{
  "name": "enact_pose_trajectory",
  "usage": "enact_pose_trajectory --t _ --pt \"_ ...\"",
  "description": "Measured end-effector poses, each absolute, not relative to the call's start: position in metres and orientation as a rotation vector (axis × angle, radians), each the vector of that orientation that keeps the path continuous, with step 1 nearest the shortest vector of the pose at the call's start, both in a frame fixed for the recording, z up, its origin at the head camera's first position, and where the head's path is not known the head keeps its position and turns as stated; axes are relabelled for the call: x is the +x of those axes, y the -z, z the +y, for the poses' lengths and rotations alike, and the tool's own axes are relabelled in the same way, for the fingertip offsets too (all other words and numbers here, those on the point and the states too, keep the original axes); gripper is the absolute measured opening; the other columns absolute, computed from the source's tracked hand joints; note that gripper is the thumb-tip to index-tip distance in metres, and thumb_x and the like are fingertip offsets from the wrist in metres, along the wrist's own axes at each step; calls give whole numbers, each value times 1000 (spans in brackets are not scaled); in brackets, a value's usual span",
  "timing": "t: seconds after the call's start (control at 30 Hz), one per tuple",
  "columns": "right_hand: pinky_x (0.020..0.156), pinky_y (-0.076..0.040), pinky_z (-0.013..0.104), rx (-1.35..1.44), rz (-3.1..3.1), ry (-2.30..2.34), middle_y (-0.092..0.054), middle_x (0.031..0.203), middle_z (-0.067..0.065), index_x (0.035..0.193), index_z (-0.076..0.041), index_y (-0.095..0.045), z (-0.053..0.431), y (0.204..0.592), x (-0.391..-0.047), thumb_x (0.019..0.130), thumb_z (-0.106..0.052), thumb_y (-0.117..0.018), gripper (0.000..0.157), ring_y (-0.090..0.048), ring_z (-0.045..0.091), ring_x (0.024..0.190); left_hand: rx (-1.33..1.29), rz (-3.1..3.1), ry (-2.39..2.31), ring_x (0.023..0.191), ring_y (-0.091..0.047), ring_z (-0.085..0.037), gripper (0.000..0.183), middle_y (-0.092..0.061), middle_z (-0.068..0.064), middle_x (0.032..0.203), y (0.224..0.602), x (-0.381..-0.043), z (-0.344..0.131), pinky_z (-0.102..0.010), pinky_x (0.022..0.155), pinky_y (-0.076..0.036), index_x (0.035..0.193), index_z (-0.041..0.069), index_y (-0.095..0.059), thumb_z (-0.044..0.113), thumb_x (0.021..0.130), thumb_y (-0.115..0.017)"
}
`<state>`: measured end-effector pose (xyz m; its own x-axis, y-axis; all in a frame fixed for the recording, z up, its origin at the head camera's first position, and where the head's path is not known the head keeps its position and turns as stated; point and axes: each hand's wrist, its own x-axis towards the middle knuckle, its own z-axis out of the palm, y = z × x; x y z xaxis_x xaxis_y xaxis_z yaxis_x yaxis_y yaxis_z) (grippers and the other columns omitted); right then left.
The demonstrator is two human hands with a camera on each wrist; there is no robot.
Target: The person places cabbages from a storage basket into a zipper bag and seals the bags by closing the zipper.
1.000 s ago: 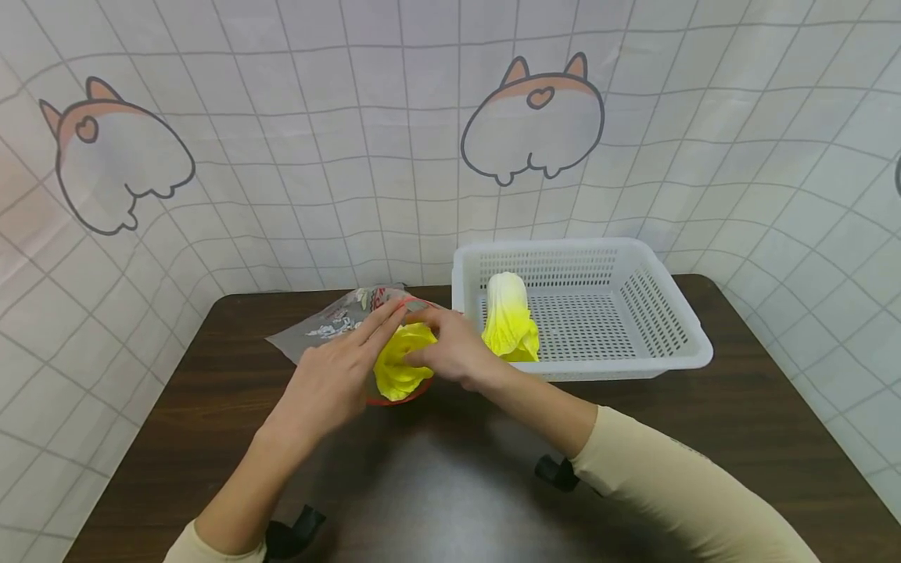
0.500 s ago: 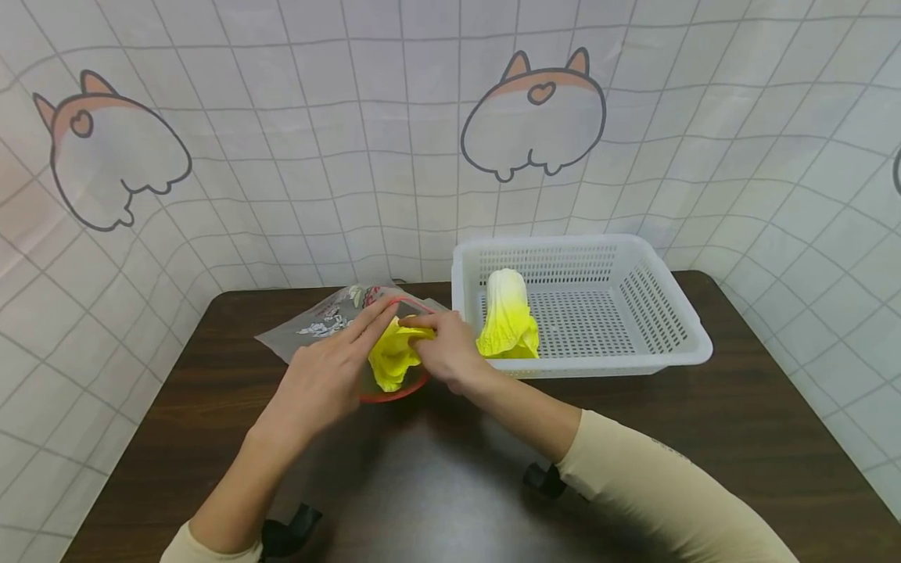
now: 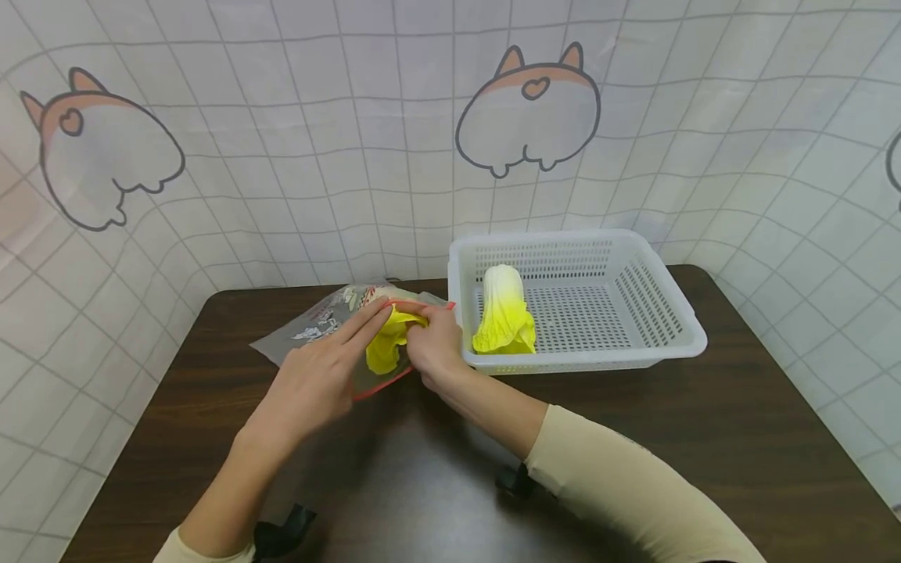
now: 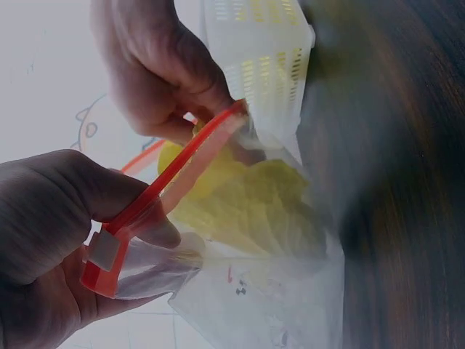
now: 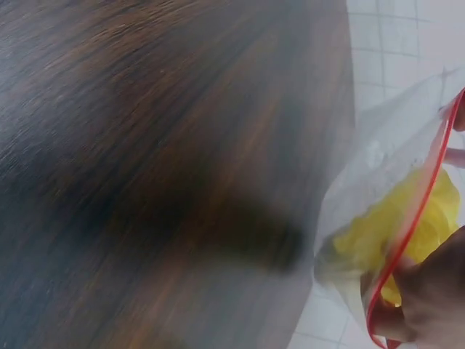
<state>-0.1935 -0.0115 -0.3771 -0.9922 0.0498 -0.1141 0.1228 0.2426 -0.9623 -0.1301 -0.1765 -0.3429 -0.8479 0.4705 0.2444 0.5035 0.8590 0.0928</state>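
Note:
A clear zip bag point(image 3: 310, 327) with a red zip edge lies at the left of the table, its mouth spread between both hands. Inside it sits a yellow napa cabbage point(image 3: 383, 350), leafy end toward the mouth. My left hand point(image 3: 315, 383) grips the zip edge; in the left wrist view its thumb presses there beside the pale slider point(image 4: 106, 250). At the mouth's other end, my right hand point(image 3: 438, 348) pinches the zip edge point(image 4: 182, 163), some fingers reaching inside next to the cabbage. The right fingertips are partly hidden by the bag and cabbage.
A white perforated basket point(image 3: 591, 360) stands right of the bag, close to my right hand. Another white-and-yellow napa cabbage point(image 3: 504, 313) lies in its left part. Behind the dark wooden table point(image 3: 436, 485) hangs a white checked curtain point(image 3: 338, 141) with cartoon prints.
My right hand has moved slightly left and down, from the cabbage's leaves to the bag's edge. The cabbage shows less at the mouth, and the mouth has become narrower. My left hand stays nearly still.

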Motion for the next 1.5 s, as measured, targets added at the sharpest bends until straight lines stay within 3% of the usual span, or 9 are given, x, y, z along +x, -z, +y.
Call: enact_pose_trajectory --t 0.23,0.4,0.63,0.9,0.97,1.1,1.2,1.3,1.5 --pt "80 -57 29 250 2276 1986 -68 120 12 133 2 -67 -22 374 -199 94 -1 -54 40 -62 21 93 -754 -2818 195 58 -41 -14 112 -33 4 170 343 -127 -182 -27 44 -31 164 18 -34 -13 66 -78" --pt "82 -54 29 138 2214 1916 -64 134 10 142 -6 -64 -20 373 -201 85 -2 -64 57 -59 22 100 -720 -2854 203 54 -38 -14 112 -31 3 171 340 -129 -184 -27 43 -31 165 19 -31 -11 68 -78" --pt "89 -53 33 -268 2616 1360 -69 131 8 148 -8 -57 -17 373 -206 86 -37 -78 72 -61 23 107 -722 -2818 226 56 -40 -14 109 -33 2 170 337 -129 -187 -27 43 -31 164 18 -33 -14 70 -75" --pt "111 -45 53 -500 2935 703 -66 137 12 149 -2 -50 -31 375 -203 85 -67 -72 94 -61 35 129 -733 -2800 241 56 -37 -13 107 -31 3 171 337 -129 -187 -25 44 -29 165 19 -31 -16 72 -71" --pt "104 -50 52 -529 3000 588 -69 128 13 143 0 -54 -33 374 -202 86 -64 -72 88 -65 36 120 -731 -2795 239 56 -35 -13 105 -31 3 171 337 -129 -187 -25 44 -28 165 18 -32 -17 72 -67" --pt "81 -58 46 -570 3061 511 -70 98 7 120 -5 -64 -31 373 -204 88 -46 -73 53 -70 30 91 -726 -2792 236 56 -35 -14 105 -31 4 171 337 -131 -187 -25 43 -27 164 18 -33 -18 71 -66" --pt "68 -58 41 -606 3086 480 -67 87 5 110 -5 -64 -28 374 -207 89 -35 -71 37 -69 26 79 -714 -2807 239 57 -37 -15 106 -32 3 170 337 -131 -188 -26 44 -28 164 17 -33 -17 70 -68" --pt "64 -57 41 -683 3129 447 -66 82 4 114 -4 -64 -26 376 -210 88 -27 -69 35 -69 26 75 -692 -2826 237 58 -41 -16 109 -32 3 170 335 -131 -189 -27 44 -30 165 17 -32 -16 69 -71" --pt "72 -59 47 -839 3212 327 -71 98 8 147 -16 -54 -25 378 -210 89 -21 -66 60 -70 32 82 -659 -2828 244 55 -39 -14 115 -31 3 170 332 -131 -190 -27 43 -32 166 20 -28 -16 66 -71"
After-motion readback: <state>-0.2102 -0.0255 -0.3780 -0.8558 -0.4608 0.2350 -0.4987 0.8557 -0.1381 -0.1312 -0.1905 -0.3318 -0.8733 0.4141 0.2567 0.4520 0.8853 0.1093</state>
